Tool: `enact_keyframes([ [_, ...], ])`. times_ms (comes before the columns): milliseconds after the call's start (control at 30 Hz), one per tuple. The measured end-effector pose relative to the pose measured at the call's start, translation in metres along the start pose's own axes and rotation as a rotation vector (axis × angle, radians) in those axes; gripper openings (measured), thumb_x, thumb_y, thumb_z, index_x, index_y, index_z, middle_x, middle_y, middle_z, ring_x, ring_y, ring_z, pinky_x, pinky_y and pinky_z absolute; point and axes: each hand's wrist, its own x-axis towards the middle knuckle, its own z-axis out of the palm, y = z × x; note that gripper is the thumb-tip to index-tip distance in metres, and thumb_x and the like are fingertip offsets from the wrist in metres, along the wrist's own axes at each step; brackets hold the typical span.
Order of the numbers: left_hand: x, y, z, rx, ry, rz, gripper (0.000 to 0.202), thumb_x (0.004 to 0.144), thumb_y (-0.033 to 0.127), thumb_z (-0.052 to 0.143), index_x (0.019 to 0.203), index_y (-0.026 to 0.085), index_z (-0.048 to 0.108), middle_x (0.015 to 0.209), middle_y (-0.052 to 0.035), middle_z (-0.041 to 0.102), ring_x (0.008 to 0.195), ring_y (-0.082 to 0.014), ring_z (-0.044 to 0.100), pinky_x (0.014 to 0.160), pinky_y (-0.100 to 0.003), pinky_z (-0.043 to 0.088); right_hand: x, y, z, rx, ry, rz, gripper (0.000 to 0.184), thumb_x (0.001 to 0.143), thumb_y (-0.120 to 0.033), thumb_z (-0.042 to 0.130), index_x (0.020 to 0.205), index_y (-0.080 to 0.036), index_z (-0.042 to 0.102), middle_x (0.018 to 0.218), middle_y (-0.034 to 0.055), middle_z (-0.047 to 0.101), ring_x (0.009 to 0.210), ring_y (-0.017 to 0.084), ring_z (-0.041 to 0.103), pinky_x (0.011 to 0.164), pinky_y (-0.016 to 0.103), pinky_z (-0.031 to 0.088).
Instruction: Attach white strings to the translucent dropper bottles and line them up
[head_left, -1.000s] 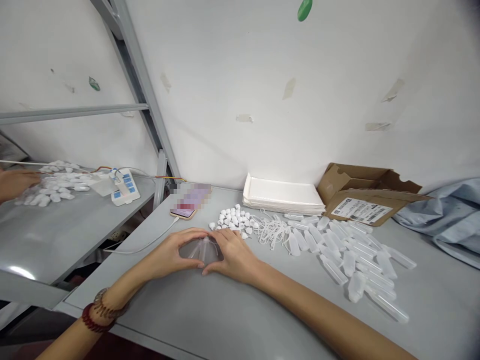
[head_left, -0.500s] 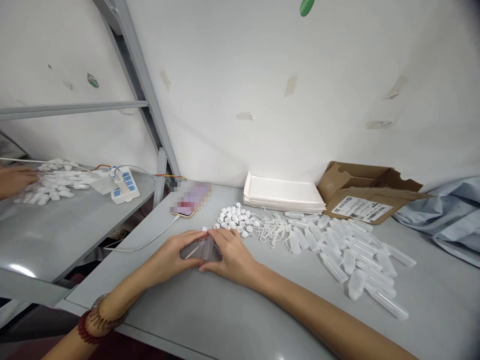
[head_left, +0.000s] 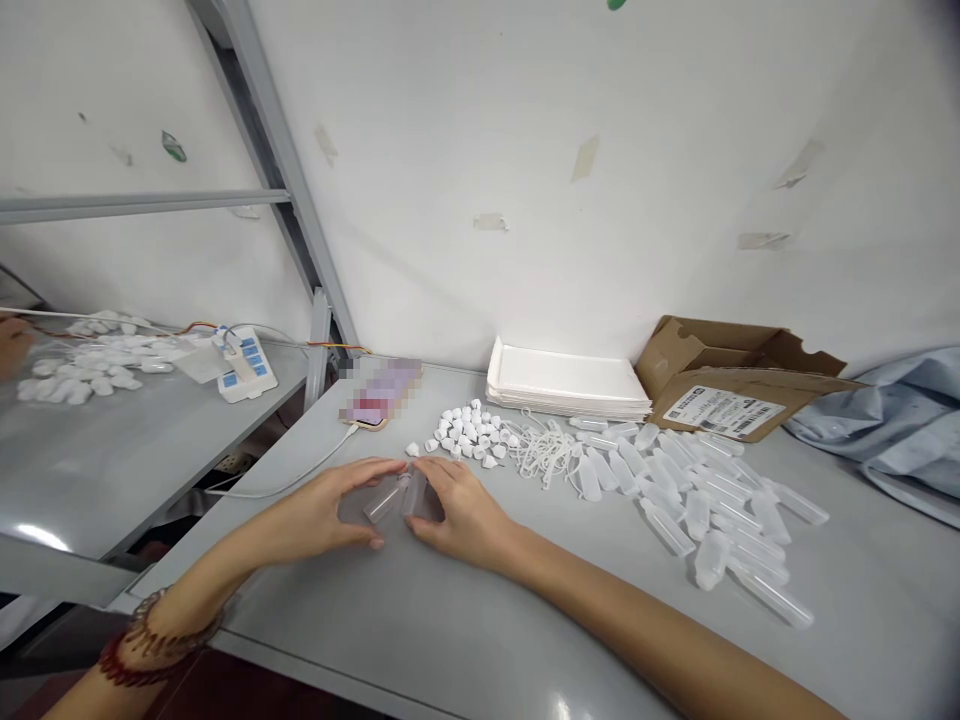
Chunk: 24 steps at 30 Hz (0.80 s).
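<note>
My left hand (head_left: 322,508) curves open, thumb and fingers apart, to the left of a small clear plastic bottle (head_left: 382,502) on the table. Facing it, my right hand (head_left: 461,505) has its thumb and fingers closed around a second translucent bottle (head_left: 414,492), and the two bottles sit side by side. Just beyond my fingertips is a heap of small white caps (head_left: 469,430), with one loose cap (head_left: 412,450) nearer my left hand. Right of the caps lies a tangle of white loop cords (head_left: 551,452). Several frosted bottles (head_left: 697,515) spread across the right side.
Behind stand a stack of white trays (head_left: 566,380) and an open cardboard box (head_left: 739,385), with blue-grey cloth (head_left: 896,430) at right. A phone (head_left: 384,392) on a cable lies at left. Across the gap, another table holds white parts (head_left: 97,365), a power strip (head_left: 251,368) and a person's hand (head_left: 11,345).
My left hand has spread and drawn back left from the bottles, which now show between my hands. My right hand stays near its place. The other person's hand has moved left.
</note>
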Motion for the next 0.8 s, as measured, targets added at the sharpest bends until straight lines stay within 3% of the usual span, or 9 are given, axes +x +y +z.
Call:
enact_keyframes([
  [133, 0.004, 0.003, -0.007, 0.011, -0.08, -0.011, 0.072, 0.063, 0.031, 0.076, 0.129, 0.038, 0.048, 0.134, 0.0011, 0.053, 0.116, -0.0251, 0.054, 0.096, -0.038, 0.047, -0.003, -0.001, -0.004, 0.053, 0.007, 0.005, 0.055, 0.07, -0.02, 0.067, 0.122, -0.014, 0.05, 0.12, 0.0128, 0.059, 0.115, 0.024, 0.052, 0.099, 0.041, 0.038],
  [300, 0.015, 0.007, -0.007, 0.022, -0.15, 0.039, 0.065, 0.067, 0.032, 0.074, 0.127, 0.037, 0.05, 0.121, 0.0014, 0.06, 0.099, -0.0206, 0.058, 0.089, -0.034, 0.048, -0.004, -0.005, -0.008, 0.087, -0.005, 0.058, 0.056, 0.069, -0.019, 0.068, 0.121, -0.014, 0.051, 0.115, 0.0115, 0.062, 0.109, 0.024, 0.055, 0.095, 0.04, 0.04],
  [433, 0.017, 0.003, -0.002, 0.053, -0.118, 0.067, 0.066, 0.066, 0.038, 0.075, 0.127, 0.035, 0.05, 0.106, 0.0003, 0.062, 0.093, -0.0198, 0.056, 0.085, -0.032, 0.048, -0.003, -0.007, -0.011, 0.138, -0.025, 0.108, 0.055, 0.069, -0.017, 0.066, 0.121, -0.017, 0.051, 0.105, 0.0071, 0.064, 0.093, 0.021, 0.058, 0.08, 0.034, 0.047],
  [600, 0.017, -0.003, 0.004, 0.12, -0.056, 0.093, 0.061, 0.069, 0.046, 0.07, 0.125, 0.029, 0.052, 0.086, 0.0008, 0.057, 0.083, -0.018, 0.056, 0.077, -0.028, 0.047, -0.001, -0.005, -0.018, 0.164, -0.055, 0.103, 0.056, 0.067, -0.015, 0.066, 0.122, -0.017, 0.052, 0.094, 0.0034, 0.064, 0.078, 0.017, 0.057, 0.07, 0.03, 0.046],
  [800, 0.021, 0.0, 0.011, 0.171, 0.059, 0.131, 0.049, 0.075, 0.046, 0.063, 0.12, 0.028, 0.057, 0.098, -0.0009, 0.062, 0.078, -0.0163, 0.054, 0.072, -0.026, 0.046, -0.001, -0.001, -0.02, 0.142, -0.063, 0.099, 0.055, 0.07, -0.016, 0.064, 0.123, -0.02, 0.05, 0.1, 0.0043, 0.062, 0.082, 0.018, 0.058, 0.073, 0.031, 0.046],
])
